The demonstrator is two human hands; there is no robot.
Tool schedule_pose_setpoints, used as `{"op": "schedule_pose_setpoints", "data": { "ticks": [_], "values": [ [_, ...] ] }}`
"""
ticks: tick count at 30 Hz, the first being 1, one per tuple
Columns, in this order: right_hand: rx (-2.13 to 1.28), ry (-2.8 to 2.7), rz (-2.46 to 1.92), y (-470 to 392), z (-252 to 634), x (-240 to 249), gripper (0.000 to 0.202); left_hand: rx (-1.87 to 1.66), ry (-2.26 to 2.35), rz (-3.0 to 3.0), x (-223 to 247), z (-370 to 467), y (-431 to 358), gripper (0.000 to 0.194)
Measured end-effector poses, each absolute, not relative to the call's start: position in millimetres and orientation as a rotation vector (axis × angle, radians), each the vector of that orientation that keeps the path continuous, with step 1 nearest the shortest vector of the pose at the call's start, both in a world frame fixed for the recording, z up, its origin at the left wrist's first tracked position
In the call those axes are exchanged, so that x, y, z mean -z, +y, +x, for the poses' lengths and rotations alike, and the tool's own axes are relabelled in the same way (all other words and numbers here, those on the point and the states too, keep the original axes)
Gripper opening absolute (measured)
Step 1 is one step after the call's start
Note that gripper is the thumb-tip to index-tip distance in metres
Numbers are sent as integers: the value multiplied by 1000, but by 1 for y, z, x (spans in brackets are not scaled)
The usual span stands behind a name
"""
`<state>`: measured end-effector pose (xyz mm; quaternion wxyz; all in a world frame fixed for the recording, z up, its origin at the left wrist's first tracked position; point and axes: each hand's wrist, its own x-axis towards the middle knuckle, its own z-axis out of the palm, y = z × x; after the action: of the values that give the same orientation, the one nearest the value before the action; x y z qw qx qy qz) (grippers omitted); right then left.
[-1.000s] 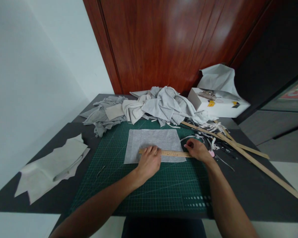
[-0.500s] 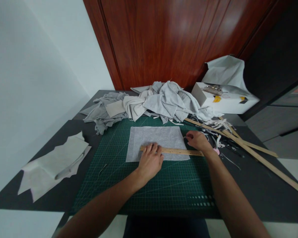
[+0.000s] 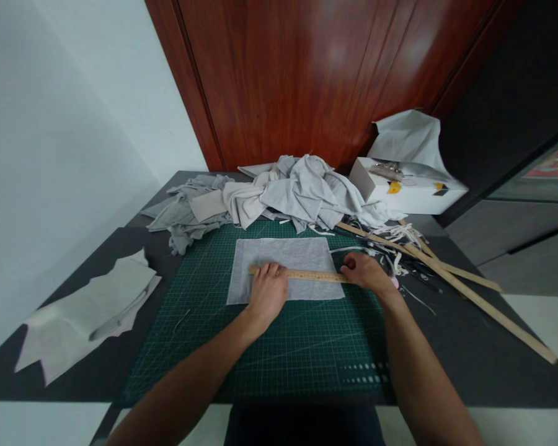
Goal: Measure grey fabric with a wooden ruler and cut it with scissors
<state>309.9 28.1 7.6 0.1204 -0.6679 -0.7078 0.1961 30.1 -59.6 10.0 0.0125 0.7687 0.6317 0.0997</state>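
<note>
On a green mat (image 3: pixel 279 359) before red-brown wood panelling (image 3: pixel 297 80) lies flat grey cloth (image 3: pixel 302 255).

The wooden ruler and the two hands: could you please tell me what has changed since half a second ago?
The wooden ruler has slid slightly forward across the grey cloth, the left hand moving with it. The right hand, which was reaching past the ruler, has drawn back to the ruler's right end. The left hand stays on the ruler; the cloth still lies on the green mat.
</note>
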Motion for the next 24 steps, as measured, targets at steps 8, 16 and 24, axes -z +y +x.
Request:
{"op": "schedule_pose_setpoints", "data": {
  "ticks": [8,16,24],
  "values": [
    [-533,-2123,-1900,31,309,-6,5,-273,2025,2415,-11,31,-61,29],
    [-353,-2065,-1587,50,283,0,11,-208,2050,2382,-14,26,-68,32],
    [-101,-1782,-2101,56,330,13,13,-217,2152,2308,-16,17,-68,35]
  ]
}}
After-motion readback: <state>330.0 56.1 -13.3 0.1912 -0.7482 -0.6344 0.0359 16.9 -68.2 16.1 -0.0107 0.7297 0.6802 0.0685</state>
